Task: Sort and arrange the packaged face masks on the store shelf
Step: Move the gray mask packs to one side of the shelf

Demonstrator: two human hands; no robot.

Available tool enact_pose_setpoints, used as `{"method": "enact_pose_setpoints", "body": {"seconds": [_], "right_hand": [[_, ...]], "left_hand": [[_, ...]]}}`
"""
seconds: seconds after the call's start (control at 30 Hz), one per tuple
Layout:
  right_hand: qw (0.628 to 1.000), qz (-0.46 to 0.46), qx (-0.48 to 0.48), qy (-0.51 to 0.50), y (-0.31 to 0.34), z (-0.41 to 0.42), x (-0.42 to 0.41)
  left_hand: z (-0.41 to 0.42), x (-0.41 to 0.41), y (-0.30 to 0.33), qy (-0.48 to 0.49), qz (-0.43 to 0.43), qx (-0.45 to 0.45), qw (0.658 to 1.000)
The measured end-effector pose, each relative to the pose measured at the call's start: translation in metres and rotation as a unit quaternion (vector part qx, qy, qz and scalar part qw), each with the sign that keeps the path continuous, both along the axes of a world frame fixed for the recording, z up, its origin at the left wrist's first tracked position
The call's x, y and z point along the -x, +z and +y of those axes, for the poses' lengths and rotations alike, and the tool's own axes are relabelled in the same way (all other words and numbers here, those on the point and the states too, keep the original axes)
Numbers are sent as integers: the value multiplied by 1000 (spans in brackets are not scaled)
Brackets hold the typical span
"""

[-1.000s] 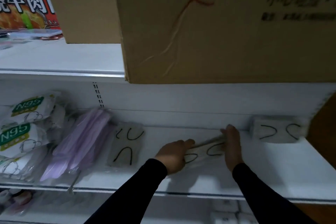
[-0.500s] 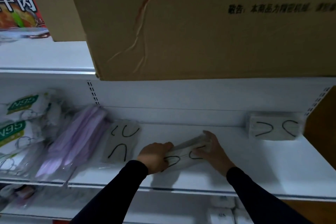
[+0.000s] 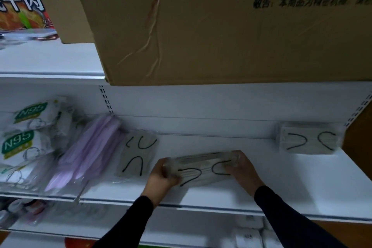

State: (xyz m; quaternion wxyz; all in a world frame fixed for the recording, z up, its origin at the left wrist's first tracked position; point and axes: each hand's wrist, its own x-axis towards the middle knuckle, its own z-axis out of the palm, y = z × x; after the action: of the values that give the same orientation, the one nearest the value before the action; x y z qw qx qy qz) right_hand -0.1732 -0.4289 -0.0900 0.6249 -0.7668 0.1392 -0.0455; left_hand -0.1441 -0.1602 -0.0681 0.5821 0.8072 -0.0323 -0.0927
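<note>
I see both of my hands on one clear pack of grey masks [image 3: 203, 167] lying near the front middle of the white shelf [image 3: 302, 187]. My left hand [image 3: 161, 177] has its fingers curled round the pack's left end, gripping it. My right hand [image 3: 241, 167] cups the right end, fingers wrapped over the far edge and thumb underneath as far as I can tell. The pack sits tilted, its right end a little higher than its left, and black ear loops show through the wrapper as two curved lines.

Just to the left, apart from my left hand, a second grey pack [image 3: 137, 153] lies flat with its black loops showing. Beside that, a bag of lilac masks [image 3: 88, 151] leans diagonally. Farther left are white packs with green labels reading "N95" [image 3: 22, 143]; the smaller print under it is too blurred to read. At the right back corner of the shelf, well apart from my hands, a third grey pack [image 3: 310, 139] rests against the back panel.

Above, a large cardboard box [image 3: 221, 26] overhangs the upper shelf, with a red scrawl and black Chinese print reading "小心轻放"; the smaller line below it is too blurred for me to make out. At the top left a red carton [image 3: 20, 6] shows white characters "牛肉".
</note>
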Motion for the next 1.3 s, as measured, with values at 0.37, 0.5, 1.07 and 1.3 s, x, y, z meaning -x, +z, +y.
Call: {"method": "enact_pose_setpoints", "body": {"seconds": [0.37,0.5,1.07,1.3], "right_hand": [[998,9,7,-57,-4,-5,14],[997,25,4,-72,-3,-1,16],[990,12,91,-107,11,-130,75],[979,13,144,-141,14,-261,102]], "left_hand": [[-26,-6,-10,-30,15,-23,999],[-24,-8,-8,-41,18,-61,997],[-164,17,-5,-113,-48,-97,988],[-307,47,-5,-106,-68,-67,990]]}}
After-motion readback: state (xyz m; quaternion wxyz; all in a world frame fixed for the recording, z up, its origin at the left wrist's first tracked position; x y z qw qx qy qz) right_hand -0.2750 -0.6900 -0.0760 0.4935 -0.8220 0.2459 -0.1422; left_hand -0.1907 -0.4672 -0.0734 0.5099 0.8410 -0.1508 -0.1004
